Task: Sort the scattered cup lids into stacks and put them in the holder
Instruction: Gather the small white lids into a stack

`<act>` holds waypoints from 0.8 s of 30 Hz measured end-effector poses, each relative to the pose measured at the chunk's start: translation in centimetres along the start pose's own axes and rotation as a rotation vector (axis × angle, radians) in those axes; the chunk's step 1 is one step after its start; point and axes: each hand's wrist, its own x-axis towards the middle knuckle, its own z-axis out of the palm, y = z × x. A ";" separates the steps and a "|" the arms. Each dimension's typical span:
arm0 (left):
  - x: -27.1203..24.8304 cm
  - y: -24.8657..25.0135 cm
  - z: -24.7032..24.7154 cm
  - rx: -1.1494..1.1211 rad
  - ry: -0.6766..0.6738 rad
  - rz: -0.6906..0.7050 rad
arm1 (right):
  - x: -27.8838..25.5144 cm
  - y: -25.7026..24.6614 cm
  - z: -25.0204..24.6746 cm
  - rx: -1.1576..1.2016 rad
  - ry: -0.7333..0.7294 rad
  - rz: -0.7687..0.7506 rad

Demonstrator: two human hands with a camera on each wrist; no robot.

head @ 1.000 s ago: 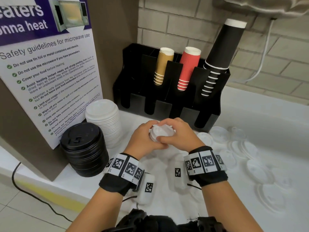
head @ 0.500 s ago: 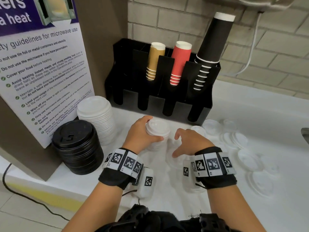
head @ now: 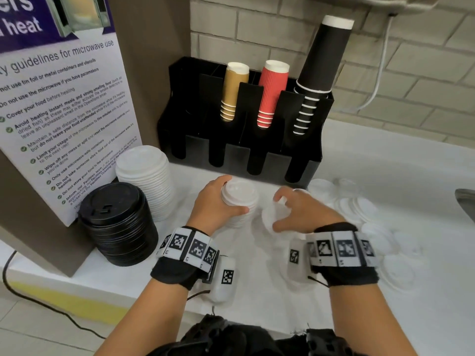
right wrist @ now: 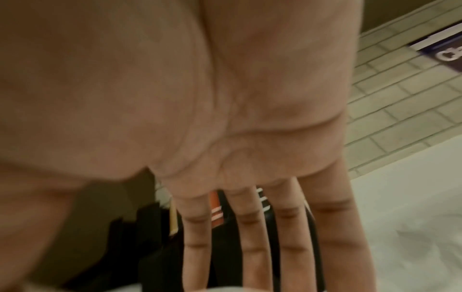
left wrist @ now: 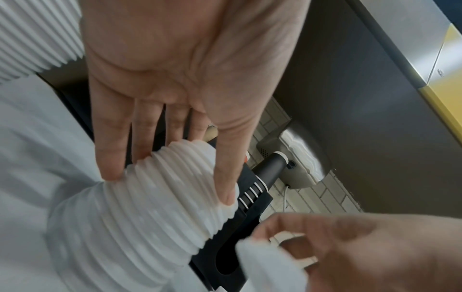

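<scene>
Gripping a short stack of small white lids [head: 240,201] that stands on the white worktop [head: 385,155], the left hand [head: 216,204] has its thumb on the near side and its fingers round the far side; the left wrist view shows the fingertips [left wrist: 111,168] pressed on the ribbed edges of the stack. This stack stands just in front of the black holder [head: 239,150], whose slots carry a tan cup stack [head: 232,93], a red cup stack [head: 271,96] and a tall black cup stack [head: 321,73]. Just to the right, the right hand [head: 300,214] hovers low over a single white lid [head: 268,217] lying on the worktop, its thumb and fingers curved and spread, gripping nothing that I can see; from the right wrist view its fingers [right wrist: 252,237] look nearly straight. More loose white lids [head: 357,206] lie scattered on the worktop further right. To the left stand a taller stack of larger white lids [head: 146,176] and, nearer, a black lid stack [head: 118,222], the two touching or nearly so. Behind them leans a microwave safety poster [head: 64,98]. A brick wall [head: 411,73] runs behind the holder.
</scene>
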 end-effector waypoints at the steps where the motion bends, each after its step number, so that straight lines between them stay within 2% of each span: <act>1: 0.0 -0.1 0.0 -0.011 -0.007 -0.009 | -0.3 0.2 -0.9 0.061 0.057 -0.025; 4: -0.2 -0.2 0.2 -0.055 -0.025 -0.034 | -0.5 0.1 -2.6 0.229 0.210 -0.138; 8: -0.4 -0.1 0.4 -0.064 -0.038 0.011 | -0.5 -1.4 -1.6 0.318 0.292 -0.232; 15: -0.4 -0.1 0.4 -0.091 -0.051 0.039 | 1.2 -4.3 0.9 0.241 0.266 -0.307; 24: -0.4 -0.6 -0.1 -0.158 -0.096 0.027 | 2.5 -4.6 1.9 0.195 0.244 -0.289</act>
